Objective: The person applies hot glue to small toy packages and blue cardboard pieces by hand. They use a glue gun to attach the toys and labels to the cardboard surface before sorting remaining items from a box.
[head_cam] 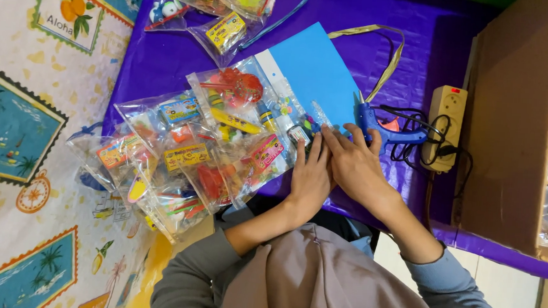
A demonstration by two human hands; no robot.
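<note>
Blue card sheet point(316, 69): lies flat on the purple table point(160, 60). Clear toy packets point(238, 127): fanned in an overlapping row over the sheet's near-left edge. Left hand point(310, 178) and right hand point(354, 167): side by side, fingers pressed flat on the packet at the sheet's near edge. Blue glue gun point(387, 132): just right of the sheet, touching the right hand. Power strip point(445, 122): beyond the gun.

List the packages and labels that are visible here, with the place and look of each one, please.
Clear toy packets: overlapping row left of both hands, multicoloured contents.
Packet under the left hand and right hand: lies on the blue sheet.
More clear packets: top edge, on the purple cloth.
Yellow card label: rectangular, inside a top packet.
Cardboard box: right, brown.
</note>
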